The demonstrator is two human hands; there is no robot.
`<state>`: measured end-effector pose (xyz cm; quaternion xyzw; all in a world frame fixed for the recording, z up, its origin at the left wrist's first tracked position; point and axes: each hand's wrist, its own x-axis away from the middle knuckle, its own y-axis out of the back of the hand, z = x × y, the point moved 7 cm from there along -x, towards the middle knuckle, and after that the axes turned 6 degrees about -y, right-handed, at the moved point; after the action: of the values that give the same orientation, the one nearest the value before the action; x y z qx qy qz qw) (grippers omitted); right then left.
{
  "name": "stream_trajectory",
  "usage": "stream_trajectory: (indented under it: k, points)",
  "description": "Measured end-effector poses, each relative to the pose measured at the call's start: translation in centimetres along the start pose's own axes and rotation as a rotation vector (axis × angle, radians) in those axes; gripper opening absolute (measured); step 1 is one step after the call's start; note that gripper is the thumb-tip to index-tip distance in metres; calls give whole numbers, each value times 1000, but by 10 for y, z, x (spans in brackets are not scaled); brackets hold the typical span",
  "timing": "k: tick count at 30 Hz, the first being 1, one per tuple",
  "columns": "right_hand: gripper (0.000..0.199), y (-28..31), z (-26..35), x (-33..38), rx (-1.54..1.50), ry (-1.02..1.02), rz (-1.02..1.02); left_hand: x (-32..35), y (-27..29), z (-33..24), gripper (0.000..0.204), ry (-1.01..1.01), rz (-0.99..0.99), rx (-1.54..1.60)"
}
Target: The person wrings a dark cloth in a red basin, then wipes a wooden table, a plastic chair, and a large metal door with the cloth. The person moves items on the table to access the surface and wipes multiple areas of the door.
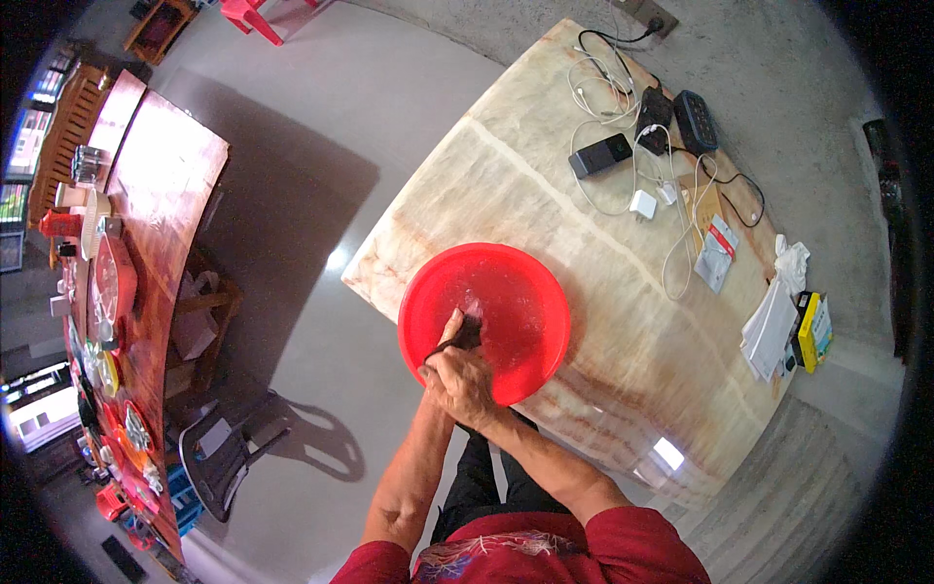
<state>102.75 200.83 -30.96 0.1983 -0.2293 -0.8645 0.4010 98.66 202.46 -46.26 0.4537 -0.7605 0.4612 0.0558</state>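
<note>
Red plastic fills the middle of our view: a round basin (486, 321) stands on the near edge of a pale, veined stone table (545, 185), with a shallow layer of water glinting in its bottom. We have both hands at the near rim. Our right hand (465, 384) lies on top, its fingers curled shut, and our left hand (443, 341) is mostly hidden under and behind it, so we cannot tell whether that one is clenched or loose. Between them a small dark thing (469, 334) pokes forward, down into the basin just above the water (too small and shadowed for us to say what it is, or which hand truly grips it).

As for progress, we judge the work to be under way, not finished: the dark thing is in the basin, in our hands, and nothing washed or set aside lies beside the bowl. How clean it already is we cannot say.

Farther back on the table lie white and black cables (623, 107), a dark power bank (600, 154), a small white charger (643, 203) and some papers (772, 321), well apart from the basin.
</note>
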Motion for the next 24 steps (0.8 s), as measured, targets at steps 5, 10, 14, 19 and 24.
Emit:
stream_trajectory:
  k: [5,10,14,19,24]
  points:
    - [16,-9,-37,-24,11,-80,53,-13,5,7,33,-41,168,-121]
    - [19,-10,-122,-33,267,-491,64,2,-8,15,47,296,-205,32]
    - [34,5,-172,-17,663,-507,93,17,1,-5,82,307,-211,40]
    - [35,-21,-151,-7,475,-422,259,33,8,-4,82,471,-208,-28]
    - [19,-30,-73,5,-336,-468,249,8,36,3,59,229,-73,84]
